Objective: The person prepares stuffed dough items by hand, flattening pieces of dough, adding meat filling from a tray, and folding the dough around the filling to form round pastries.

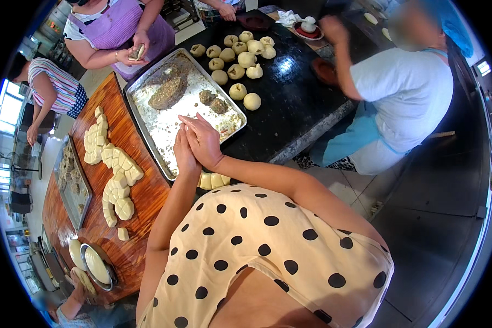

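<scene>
My left hand [184, 150] and my right hand [202, 139] are pressed palm to palm over the near part of a metal tray [153, 131]; whatever is between them, if anything, is hidden. The tray holds a large mound of brown crumbly filling [168, 93] and a smaller lump [217, 105] at its right. Cut pale dough pieces [127, 164] lie on the wooden table left of the tray, with others [212, 180] just behind my forearm. Several round filled dough balls [251, 101] sit on the black worktop beyond.
Co-workers surround me: one at top left holds something [136, 52], another [393, 109] reaches at right; others stand far left, at the back and lower left. A second tray [82, 197] and a steel bowl with dough [97, 265] occupy the wooden table [65, 216]. A small red dish [306, 34] is at back.
</scene>
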Available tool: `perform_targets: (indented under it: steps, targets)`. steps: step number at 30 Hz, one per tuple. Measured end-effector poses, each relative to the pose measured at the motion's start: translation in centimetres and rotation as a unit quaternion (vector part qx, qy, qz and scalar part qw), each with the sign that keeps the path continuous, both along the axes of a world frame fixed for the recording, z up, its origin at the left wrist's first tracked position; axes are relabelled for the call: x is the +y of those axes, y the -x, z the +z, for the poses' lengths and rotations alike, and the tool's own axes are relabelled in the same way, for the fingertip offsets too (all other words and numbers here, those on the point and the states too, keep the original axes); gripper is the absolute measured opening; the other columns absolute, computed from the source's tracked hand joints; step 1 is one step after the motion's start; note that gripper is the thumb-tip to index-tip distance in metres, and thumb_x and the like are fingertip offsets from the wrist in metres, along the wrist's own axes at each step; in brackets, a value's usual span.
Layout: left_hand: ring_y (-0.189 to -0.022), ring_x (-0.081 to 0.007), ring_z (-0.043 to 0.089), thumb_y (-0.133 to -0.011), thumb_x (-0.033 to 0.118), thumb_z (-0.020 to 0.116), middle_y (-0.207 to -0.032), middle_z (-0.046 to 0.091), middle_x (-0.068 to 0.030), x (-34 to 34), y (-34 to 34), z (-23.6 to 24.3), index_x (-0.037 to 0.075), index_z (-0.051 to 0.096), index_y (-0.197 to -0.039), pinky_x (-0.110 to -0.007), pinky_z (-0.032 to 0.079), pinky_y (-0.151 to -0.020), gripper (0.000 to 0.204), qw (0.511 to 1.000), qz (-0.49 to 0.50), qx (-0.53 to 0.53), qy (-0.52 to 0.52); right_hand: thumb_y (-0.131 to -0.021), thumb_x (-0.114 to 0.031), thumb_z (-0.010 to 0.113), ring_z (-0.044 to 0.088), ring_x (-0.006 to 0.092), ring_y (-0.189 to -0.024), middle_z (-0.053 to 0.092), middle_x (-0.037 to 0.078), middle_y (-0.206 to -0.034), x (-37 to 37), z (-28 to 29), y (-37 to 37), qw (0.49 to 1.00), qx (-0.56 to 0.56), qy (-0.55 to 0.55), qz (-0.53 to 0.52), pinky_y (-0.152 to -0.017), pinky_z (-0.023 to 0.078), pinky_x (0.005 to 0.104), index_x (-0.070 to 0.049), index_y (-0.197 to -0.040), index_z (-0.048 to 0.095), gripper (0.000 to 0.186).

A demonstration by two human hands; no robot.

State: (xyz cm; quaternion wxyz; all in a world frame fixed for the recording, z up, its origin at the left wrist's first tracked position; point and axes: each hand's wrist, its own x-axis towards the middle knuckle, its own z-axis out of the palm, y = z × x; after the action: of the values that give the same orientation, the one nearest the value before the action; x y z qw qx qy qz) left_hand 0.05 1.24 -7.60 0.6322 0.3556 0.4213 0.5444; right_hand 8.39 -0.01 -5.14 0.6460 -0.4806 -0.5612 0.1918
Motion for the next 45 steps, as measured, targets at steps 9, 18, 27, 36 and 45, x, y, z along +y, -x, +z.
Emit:
perform_targets:
  steps: [9, 18, 27, 36, 45]
  targets:
    - [-0.071, -0.0174, 0.057, -0.099, 0.069, 0.034, -0.074, 0.063, -0.0081, 0.5, -0.5, 3.2, -0.001, 0.067, -0.086, -0.034, 0.046, -0.065, 0.078, 0.972, -0.014, 0.231, 0.051, -0.102, -0.024, 0.046, 0.065, 0.0339, -0.103, 0.07, 0.017, -0.11, -0.5, 0.2, -0.8, 0.997, -0.039, 0.06, 0.019, -0.111, 0.037, 0.0455, -0.001, -0.11, 0.068, 0.033]
    - [-0.11, -0.0158, 0.063, -0.1, 0.058, 0.046, -0.113, 0.064, -0.0083, 2.2, 0.5, 5.9, 0.007, 0.055, -0.124, -0.032, 0.052, -0.09, 0.058, 0.981, -0.079, -0.132, 0.121, -0.103, -0.019, 0.047, 0.062, 0.0145, -0.092, 0.069, 0.008, -0.099, 1.8, 1.4, -0.1, 0.928, 0.352, 0.094, 0.074, -0.086, 0.049, 0.0308, 0.001, -0.106, 0.067, 0.028]
    - [-0.081, -0.0096, 0.06, -0.104, 0.036, 0.052, -0.092, 0.065, -0.0032, 0.1, 0.2, 2.5, 0.002, 0.064, -0.109, -0.026, 0.051, -0.07, 0.037, 0.999, 0.037, -0.015, 0.028, -0.101, -0.011, 0.051, 0.062, 0.0228, -0.116, 0.065, 0.013, -0.127, 1.0, -1.0, 1.3, 0.998, 0.022, 0.021, 0.046, -0.115, 0.034, 0.0386, 0.0, -0.128, 0.061, 0.031]
    - [-0.109, -0.0218, 0.061, -0.097, 0.071, 0.034, -0.119, 0.062, -0.0134, 3.0, 0.8, 5.2, 0.005, 0.052, -0.136, -0.036, 0.048, -0.096, 0.079, 0.986, -0.103, 0.096, 0.087, -0.107, -0.03, 0.041, 0.061, 0.0168, -0.098, 0.069, 0.009, -0.109, 1.8, 1.1, -0.2, 0.957, 0.234, 0.106, 0.135, -0.092, 0.046, 0.0305, 0.002, -0.11, 0.068, 0.042]
    - [-0.103, -0.0157, 0.06, -0.106, 0.041, 0.044, -0.117, 0.062, -0.0085, -0.3, -2.0, 3.5, 0.002, 0.056, -0.127, -0.033, 0.05, -0.093, 0.046, 0.996, 0.039, -0.028, 0.07, -0.107, -0.026, 0.043, 0.066, 0.0183, -0.096, 0.072, 0.011, -0.103, 1.2, -0.1, 0.1, 0.986, 0.139, 0.086, 0.028, -0.099, 0.046, 0.0339, 0.004, -0.105, 0.069, 0.04]
